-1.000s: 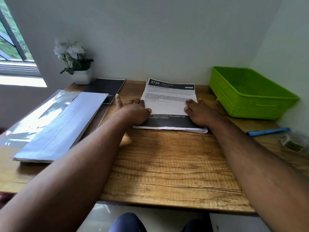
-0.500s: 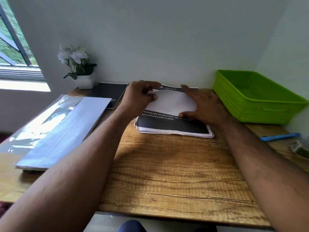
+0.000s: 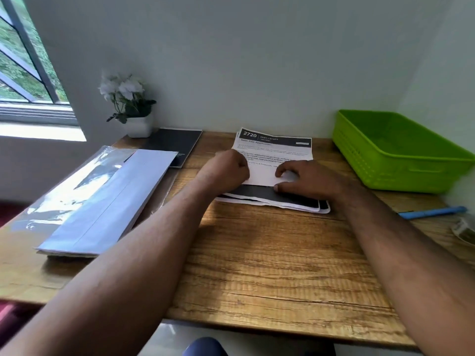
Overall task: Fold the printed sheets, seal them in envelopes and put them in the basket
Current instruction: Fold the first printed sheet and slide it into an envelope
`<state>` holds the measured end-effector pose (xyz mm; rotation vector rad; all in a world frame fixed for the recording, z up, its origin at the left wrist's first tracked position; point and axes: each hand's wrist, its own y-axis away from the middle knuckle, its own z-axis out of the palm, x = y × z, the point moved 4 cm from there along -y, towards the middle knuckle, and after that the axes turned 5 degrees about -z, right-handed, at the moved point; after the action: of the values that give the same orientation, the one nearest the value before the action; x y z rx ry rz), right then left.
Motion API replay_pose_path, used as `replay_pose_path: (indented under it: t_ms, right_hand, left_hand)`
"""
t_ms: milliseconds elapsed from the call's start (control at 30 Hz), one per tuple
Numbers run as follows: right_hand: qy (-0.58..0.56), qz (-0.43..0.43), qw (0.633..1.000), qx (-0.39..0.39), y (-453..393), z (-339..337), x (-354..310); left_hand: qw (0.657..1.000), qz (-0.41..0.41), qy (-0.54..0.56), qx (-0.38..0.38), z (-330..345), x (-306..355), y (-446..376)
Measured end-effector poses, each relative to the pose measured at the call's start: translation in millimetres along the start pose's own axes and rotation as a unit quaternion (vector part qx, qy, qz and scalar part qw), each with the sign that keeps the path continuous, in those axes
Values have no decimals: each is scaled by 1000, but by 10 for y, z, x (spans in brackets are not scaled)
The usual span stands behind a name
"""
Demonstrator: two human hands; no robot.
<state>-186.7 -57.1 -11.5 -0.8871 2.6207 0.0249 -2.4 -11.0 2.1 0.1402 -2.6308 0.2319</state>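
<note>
Head camera looks forward and down, close over the wooden desk [image 3: 270, 265].

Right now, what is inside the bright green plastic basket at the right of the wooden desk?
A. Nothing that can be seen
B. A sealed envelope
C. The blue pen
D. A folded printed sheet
A: the visible inside of the bright green plastic basket shows only bare green plastic, while the printed sheets lie on the desk and the blue pen lies outside it.
</note>
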Motion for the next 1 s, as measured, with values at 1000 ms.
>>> replay_pose_path:
  t_ms: [1000]
  right_hand:
    - [119, 196, 972, -57, -7, 231, 329]
  left_hand:
    - [972, -92, -175, -129, 187, -309, 65]
